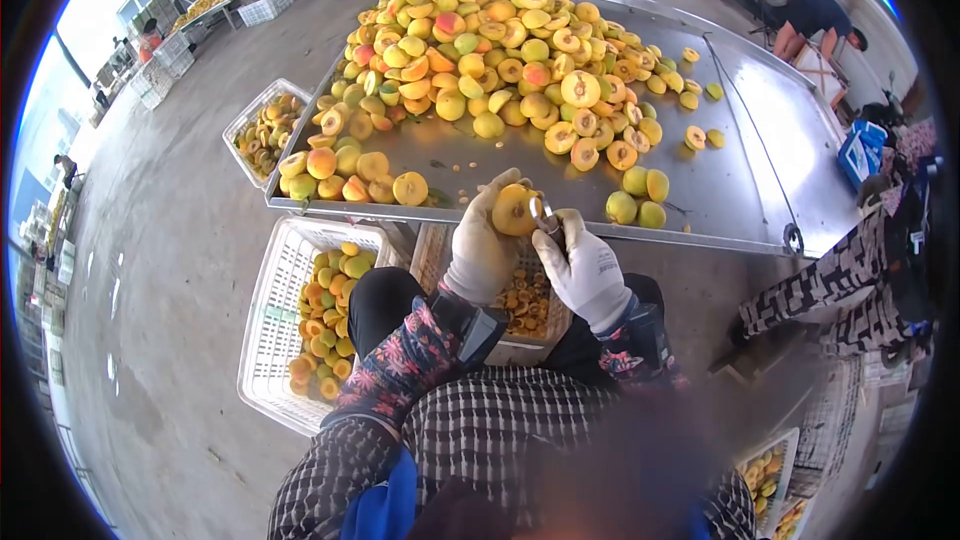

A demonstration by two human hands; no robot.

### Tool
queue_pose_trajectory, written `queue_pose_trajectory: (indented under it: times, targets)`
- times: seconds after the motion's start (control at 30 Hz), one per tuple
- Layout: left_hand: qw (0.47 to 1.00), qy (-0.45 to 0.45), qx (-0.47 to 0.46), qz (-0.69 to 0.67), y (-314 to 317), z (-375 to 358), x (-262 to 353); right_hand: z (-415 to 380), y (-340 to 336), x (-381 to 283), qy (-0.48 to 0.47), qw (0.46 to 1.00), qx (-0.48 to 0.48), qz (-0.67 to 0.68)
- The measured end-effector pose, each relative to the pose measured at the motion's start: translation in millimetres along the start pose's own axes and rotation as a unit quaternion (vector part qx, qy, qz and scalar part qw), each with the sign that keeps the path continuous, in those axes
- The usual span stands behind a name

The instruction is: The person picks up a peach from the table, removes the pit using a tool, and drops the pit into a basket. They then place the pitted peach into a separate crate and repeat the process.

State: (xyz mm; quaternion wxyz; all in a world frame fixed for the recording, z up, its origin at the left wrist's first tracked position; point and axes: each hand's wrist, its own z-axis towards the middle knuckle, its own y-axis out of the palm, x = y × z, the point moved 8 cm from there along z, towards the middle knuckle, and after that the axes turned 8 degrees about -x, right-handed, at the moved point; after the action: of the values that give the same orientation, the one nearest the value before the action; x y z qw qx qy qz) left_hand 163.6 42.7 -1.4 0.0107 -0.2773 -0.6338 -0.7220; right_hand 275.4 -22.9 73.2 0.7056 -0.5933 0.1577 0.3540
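In a white glove, my left hand [480, 248] closes around a yellow peach half [512, 212], its cut face turned toward the right. My right hand [586, 276], gloved too, grips a pitting tool [543, 214] with a curved, shiny metal end. That metal end meets the right side of the peach half's cut face. Both hands are over the near edge of a steel table [440, 152] that bears a big heap of halved peaches [480, 50]. Below the hands, a crate of pits and scraps [525, 302] sits between my knees.
A white basket of peach halves [265, 340] stands at my left knee, with a smaller basket [250, 145] beyond it. At right are a person in patterned trousers [830, 290] and a bent-over person [815, 15]. More filled baskets [765, 480] stand low at right.
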Motion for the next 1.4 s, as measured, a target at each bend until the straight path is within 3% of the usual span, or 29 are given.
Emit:
queue_pose_trajectory:
  times: [0.1,0.2,0.47,0.63,0.77,0.87,0.97,1.07,1.1,1.23,1.33,1.4]
  targets:
    - [0.999,-0.002,-0.045,0.006,6.6,-4.4,-2.1,-2.1,-0.7,-9.5,-0.051,0.996,0.052,-0.061]
    - [0.997,-0.004,-0.037,0.061,18.9,-11.2,3.3,-0.6,3.0,-13.0,-0.054,0.988,0.018,-0.142]
    - [0.967,0.077,-0.022,0.242,28.2,-22.1,16.8,3.1,21.4,-8.3,-0.089,0.980,-0.050,-0.169]
    - [0.934,0.023,0.009,0.355,15.0,-18.7,19.6,5.0,33.2,10.0,-0.109,0.958,-0.123,-0.236]
    - [0.905,-0.048,-0.007,0.422,-2.7,-12.3,14.0,3.2,47.8,29.2,-0.069,0.959,-0.187,-0.202]
    - [0.876,0.009,-0.016,0.483,2.4,-9.8,24.9,1.0,51.0,24.9,-0.031,0.978,-0.174,-0.110]
    - [0.849,0.143,-0.013,0.509,19.3,-21.0,37.6,0.6,51.6,23.6,-0.020,0.991,-0.129,0.037]
    - [0.806,0.192,0.006,0.559,8.6,-22.3,35.9,-3.0,63.7,21.7,-0.046,0.989,-0.128,0.058]
    - [0.808,0.200,0.011,0.554,8.3,-20.9,36.6,-3.0,64.0,21.4,-0.028,0.988,-0.148,0.032]
    - [0.849,0.057,0.020,0.525,-10.0,-10.6,27.7,-3.2,56.4,21.0,-0.035,0.979,-0.190,-0.062]
    - [0.862,-0.023,0.030,0.506,-21.1,-3.4,21.4,-6.1,54.9,22.8,-0.006,0.984,-0.179,0.001]
    - [0.871,0.091,-0.010,0.483,1.4,-8.2,29.0,-4.3,56.0,22.9,-0.032,0.990,-0.105,0.092]
